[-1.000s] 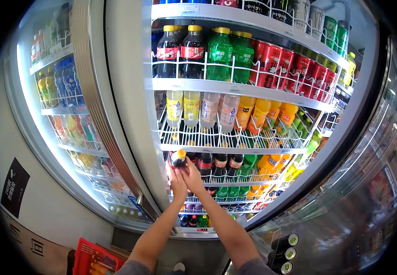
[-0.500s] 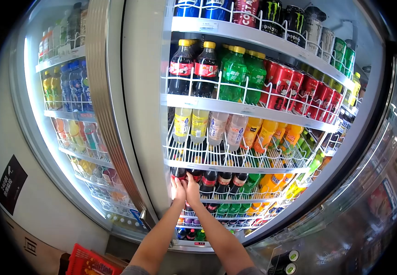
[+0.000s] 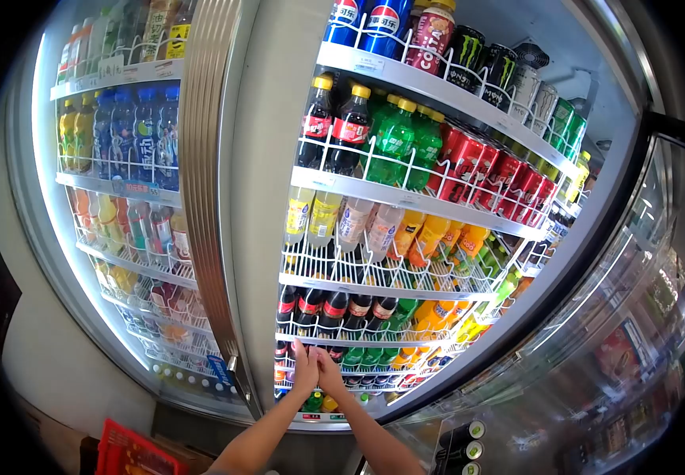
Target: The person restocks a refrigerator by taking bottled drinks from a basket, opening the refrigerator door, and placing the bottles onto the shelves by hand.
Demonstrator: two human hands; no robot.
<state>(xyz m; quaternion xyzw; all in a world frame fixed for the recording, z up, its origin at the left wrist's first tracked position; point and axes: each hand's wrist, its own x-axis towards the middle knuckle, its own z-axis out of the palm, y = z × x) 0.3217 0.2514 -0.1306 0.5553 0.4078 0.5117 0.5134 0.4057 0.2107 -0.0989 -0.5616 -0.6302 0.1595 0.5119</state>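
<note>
My left hand (image 3: 304, 370) and my right hand (image 3: 329, 374) are held close together, wrists nearly touching, in front of the lower shelves of an open drinks cooler. Their fingers point up and look drawn together; whatever lies between them, if anything, is hidden. Just above stands a row of dark cola bottles (image 3: 334, 310) with red labels, behind a white wire rail (image 3: 342, 341). Beside the fingers, on the shelf below, are green bottles (image 3: 370, 356).
Higher shelves hold cola bottles with yellow caps (image 3: 351, 131), green soda bottles (image 3: 394, 138), red cans (image 3: 469, 166) and orange drinks (image 3: 429, 237). A metal-edged door (image 3: 212, 158) stands at left. A red basket (image 3: 125, 451) sits low left, dark cans (image 3: 461, 451) low right.
My hands have come down from the leftmost cola bottle, which they were touching, to a lower level. The view has shifted, showing more of the left cooler and the top shelf.
</note>
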